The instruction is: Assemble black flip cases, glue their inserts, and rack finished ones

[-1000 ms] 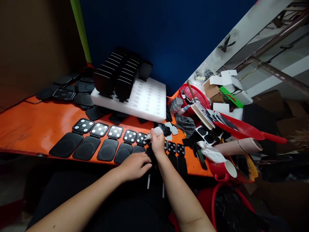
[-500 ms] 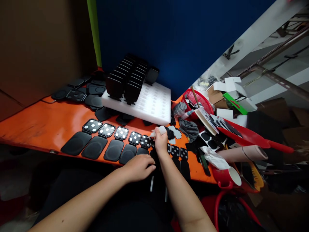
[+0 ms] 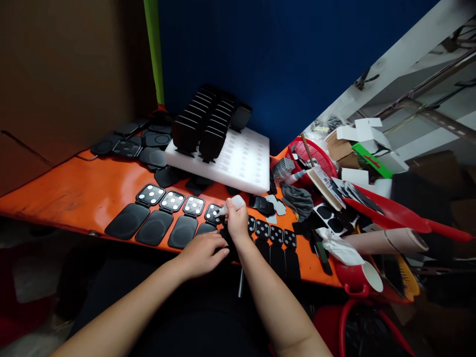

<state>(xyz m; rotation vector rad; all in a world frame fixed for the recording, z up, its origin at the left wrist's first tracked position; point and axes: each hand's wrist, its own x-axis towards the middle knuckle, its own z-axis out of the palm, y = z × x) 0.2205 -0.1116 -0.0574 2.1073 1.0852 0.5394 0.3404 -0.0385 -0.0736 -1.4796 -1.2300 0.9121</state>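
My right hand [image 3: 237, 220] is wrapped round a small white squeeze bottle [image 3: 237, 202]. Its narrow nozzle points left, over a dotted black square piece [image 3: 213, 212]; whether it touches the piece I cannot tell. Several such pieces stand in a row, each joined to a plain dark pad [image 3: 152, 228] in front; the dots look whiter and larger on the left ones [image 3: 150, 194]. Low at the table's front edge, my left hand [image 3: 204, 252] rests by the pads, thumb apart from the fingers and nothing visible in it. My hands and right forearm hide the middle of the row.
Behind the row, a white foam block [image 3: 245, 161] carries upright black pieces [image 3: 186, 130]. Loose black pads [image 3: 152, 157] lie at the back left of the orange table [image 3: 67, 186]. To the right are a grey cloth [image 3: 298, 199], a red basket [image 3: 327, 161] and a red mug [image 3: 351, 277].
My right hand has moved the bottle left, from one dotted piece to its left neighbour. My left hand has shifted left too. The whole view has swung slightly.
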